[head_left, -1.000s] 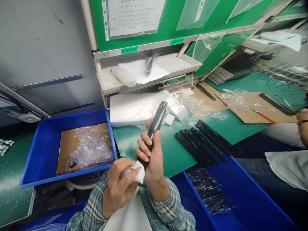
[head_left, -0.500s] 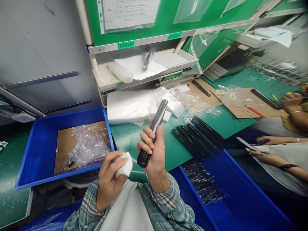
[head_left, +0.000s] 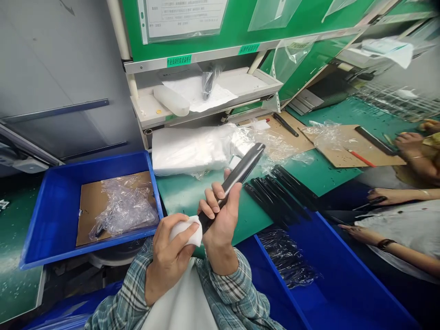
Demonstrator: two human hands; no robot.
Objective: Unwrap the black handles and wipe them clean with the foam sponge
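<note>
My right hand (head_left: 222, 215) is closed around a glossy black bar-shaped part (head_left: 242, 167), which tilts up toward the right. In my left hand (head_left: 173, 250) is a wad of white cloth or foam (head_left: 190, 231), pinched between thumb and fingers. The white wad meets the lower end of the black part and covers that end. Beyond my right hand, several similar black parts (head_left: 275, 192) lie side by side on the green table (head_left: 250, 229).
A blue bin (head_left: 34, 238) with cardboard and crumpled clear plastic stands left. Another blue bin (head_left: 343, 275), lower right, holds plastic-wrapped black pieces (head_left: 288, 259). White plastic bags (head_left: 192, 151) lie under the shelf (head_left: 206, 107). Other people's hands (head_left: 364, 233) work at the right.
The black part has tilted further right, and its lower end has come against the white wad. My left hand has moved right, toward my right hand.
</note>
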